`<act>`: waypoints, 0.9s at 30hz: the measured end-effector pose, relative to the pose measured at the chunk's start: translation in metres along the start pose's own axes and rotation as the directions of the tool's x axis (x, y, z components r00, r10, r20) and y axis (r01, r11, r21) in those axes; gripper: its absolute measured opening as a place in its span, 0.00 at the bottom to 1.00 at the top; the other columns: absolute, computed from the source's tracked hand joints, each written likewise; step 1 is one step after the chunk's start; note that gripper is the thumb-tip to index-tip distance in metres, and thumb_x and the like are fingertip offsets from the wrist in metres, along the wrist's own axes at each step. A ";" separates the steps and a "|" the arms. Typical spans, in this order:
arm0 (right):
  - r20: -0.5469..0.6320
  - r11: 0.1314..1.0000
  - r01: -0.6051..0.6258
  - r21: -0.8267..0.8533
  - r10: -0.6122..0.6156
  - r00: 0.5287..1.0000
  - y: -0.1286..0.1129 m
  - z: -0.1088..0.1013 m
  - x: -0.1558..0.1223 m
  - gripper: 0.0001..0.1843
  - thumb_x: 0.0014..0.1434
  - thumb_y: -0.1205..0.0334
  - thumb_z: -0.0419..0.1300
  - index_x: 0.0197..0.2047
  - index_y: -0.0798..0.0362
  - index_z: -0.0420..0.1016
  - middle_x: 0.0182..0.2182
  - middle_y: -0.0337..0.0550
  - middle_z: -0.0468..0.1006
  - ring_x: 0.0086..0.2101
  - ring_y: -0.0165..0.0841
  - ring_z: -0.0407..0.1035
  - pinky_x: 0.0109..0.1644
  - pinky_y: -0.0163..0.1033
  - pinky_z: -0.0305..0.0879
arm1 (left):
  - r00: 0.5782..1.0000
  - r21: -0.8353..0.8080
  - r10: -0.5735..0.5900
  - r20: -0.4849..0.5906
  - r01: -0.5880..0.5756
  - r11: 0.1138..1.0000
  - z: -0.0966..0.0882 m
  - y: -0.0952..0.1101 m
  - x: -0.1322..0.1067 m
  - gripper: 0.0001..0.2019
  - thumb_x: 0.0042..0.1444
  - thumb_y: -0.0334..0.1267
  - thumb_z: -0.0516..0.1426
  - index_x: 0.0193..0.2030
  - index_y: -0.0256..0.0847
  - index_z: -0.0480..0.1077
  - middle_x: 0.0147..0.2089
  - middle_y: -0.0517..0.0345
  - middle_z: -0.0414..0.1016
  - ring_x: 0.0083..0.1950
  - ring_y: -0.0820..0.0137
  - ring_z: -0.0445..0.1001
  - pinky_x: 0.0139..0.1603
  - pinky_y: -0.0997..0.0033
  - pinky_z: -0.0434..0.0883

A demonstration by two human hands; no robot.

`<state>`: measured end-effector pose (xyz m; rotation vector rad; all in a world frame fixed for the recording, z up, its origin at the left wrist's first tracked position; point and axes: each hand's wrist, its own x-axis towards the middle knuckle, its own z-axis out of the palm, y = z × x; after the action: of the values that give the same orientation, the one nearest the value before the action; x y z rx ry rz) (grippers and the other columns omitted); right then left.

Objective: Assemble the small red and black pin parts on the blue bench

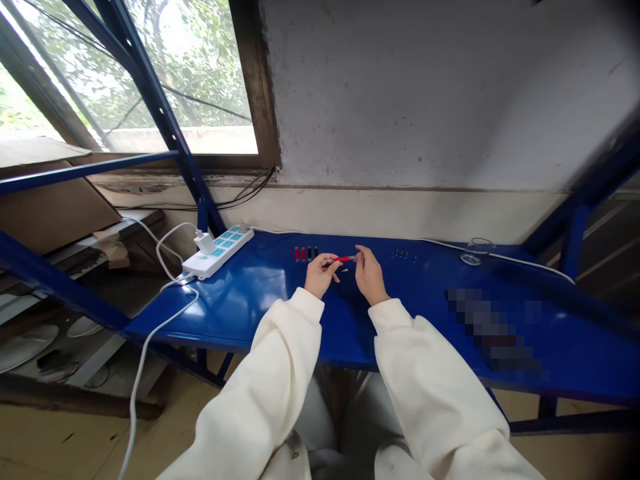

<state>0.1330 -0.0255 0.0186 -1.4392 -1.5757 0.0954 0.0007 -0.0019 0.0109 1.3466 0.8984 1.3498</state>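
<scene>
A slim red pen-like tube (343,259) with a clear or metallic right end is held level above the blue table (240,293). My left hand (320,275) pinches its left part between thumb and fingers. At the right end, the fingertips of my right hand (369,275) close around the tip; the exact contact is too small to see. Just below the tube lies a small pale piece (345,270). Beyond my left hand stand short red cylinders (300,253) and black cylinders (313,253) in a row. Several tiny metallic parts (401,255) lie right of my right hand.
A white power strip (220,252) with a plug and cable sits at the table's left end. A clear glass (475,252) stands at the back right. A blurred-out patch (495,330) covers something on the right. Blue metal posts (165,113) rise beside the table.
</scene>
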 end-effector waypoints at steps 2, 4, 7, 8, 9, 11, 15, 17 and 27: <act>0.001 0.995 -0.093 0.043 0.093 0.996 0.000 0.000 -0.001 0.22 0.62 0.54 0.36 0.45 0.54 0.65 0.33 0.46 0.73 0.33 0.33 0.67 0.37 0.36 0.59 | 1.000 -0.004 -0.005 0.017 0.005 1.000 0.000 0.001 -0.001 0.15 0.43 0.44 0.60 0.35 0.36 0.66 0.33 0.55 0.73 0.15 0.80 0.66 0.15 0.79 0.60; 0.055 0.991 -0.133 0.028 0.132 0.990 0.000 0.000 -0.001 0.24 0.61 0.49 0.36 0.34 0.52 0.67 0.25 0.43 0.72 0.27 0.33 0.66 0.33 0.36 0.58 | 0.999 0.005 -0.010 0.045 0.010 1.000 0.000 0.002 -0.002 0.16 0.42 0.44 0.60 0.35 0.36 0.67 0.33 0.55 0.73 0.15 0.79 0.67 0.14 0.80 0.59; 0.104 0.992 -0.125 0.015 0.123 0.987 0.000 0.001 -0.002 0.26 0.60 0.45 0.36 0.22 0.51 0.63 0.19 0.41 0.68 0.22 0.32 0.63 0.29 0.35 0.56 | 0.996 0.013 -0.031 0.087 0.030 0.999 0.001 0.005 -0.004 0.16 0.42 0.44 0.60 0.35 0.36 0.66 0.33 0.53 0.74 0.15 0.78 0.67 0.14 0.80 0.57; 0.102 0.992 -0.121 0.024 0.118 0.988 0.000 0.001 -0.002 0.27 0.60 0.45 0.36 0.21 0.51 0.61 0.18 0.41 0.68 0.22 0.31 0.63 0.28 0.35 0.56 | 0.994 0.013 -0.042 0.097 0.041 0.999 0.001 0.006 -0.004 0.16 0.43 0.44 0.60 0.35 0.36 0.66 0.33 0.53 0.74 0.15 0.78 0.67 0.14 0.80 0.56; 0.096 0.992 -0.119 0.034 0.116 0.989 0.000 0.001 -0.002 0.27 0.60 0.44 0.36 0.20 0.51 0.60 0.18 0.41 0.67 0.21 0.31 0.62 0.28 0.34 0.56 | 0.993 0.010 -0.052 0.105 0.051 0.999 0.001 0.008 -0.005 0.16 0.43 0.45 0.60 0.35 0.36 0.66 0.33 0.52 0.75 0.15 0.78 0.67 0.14 0.80 0.56; 0.091 0.993 -0.112 0.045 0.108 0.990 -0.001 0.002 -0.002 0.27 0.60 0.44 0.35 0.20 0.50 0.60 0.17 0.40 0.66 0.21 0.31 0.62 0.27 0.34 0.55 | 0.991 0.007 -0.062 0.122 0.061 0.998 0.001 0.009 -0.006 0.17 0.44 0.47 0.59 0.35 0.36 0.65 0.32 0.52 0.75 0.14 0.79 0.66 0.14 0.80 0.56; 0.081 0.995 -0.077 0.057 0.072 0.994 -0.001 0.001 -0.003 0.27 0.60 0.45 0.35 0.20 0.51 0.60 0.17 0.40 0.66 0.21 0.30 0.61 0.28 0.34 0.56 | 0.989 0.025 -0.059 0.138 0.056 0.998 0.001 0.007 -0.006 0.18 0.49 0.52 0.53 0.29 0.36 0.63 0.24 0.54 0.73 0.14 0.78 0.66 0.14 0.81 0.54; 0.072 0.995 -0.066 0.080 0.061 0.996 -0.002 0.001 -0.003 0.26 0.60 0.46 0.35 0.21 0.51 0.59 0.18 0.39 0.66 0.21 0.29 0.61 0.28 0.34 0.56 | 0.993 0.036 -0.060 0.106 0.057 0.998 0.001 0.005 -0.004 0.19 0.51 0.54 0.51 0.25 0.36 0.60 0.19 0.57 0.70 0.13 0.77 0.65 0.13 0.81 0.53; 0.103 0.992 -0.059 0.113 0.047 0.994 -0.004 0.002 -0.004 0.25 0.59 0.44 0.39 0.20 0.51 0.60 0.18 0.38 0.67 0.21 0.28 0.61 0.29 0.33 0.56 | 0.991 -0.016 -0.082 0.108 0.084 0.996 0.001 0.009 -0.005 0.18 0.46 0.51 0.57 0.33 0.36 0.64 0.26 0.55 0.73 0.15 0.78 0.66 0.14 0.81 0.54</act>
<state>0.1283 -0.0286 0.0177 -1.4037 -1.5861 0.2904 0.0005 -0.0089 0.0181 1.3388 0.8566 1.2079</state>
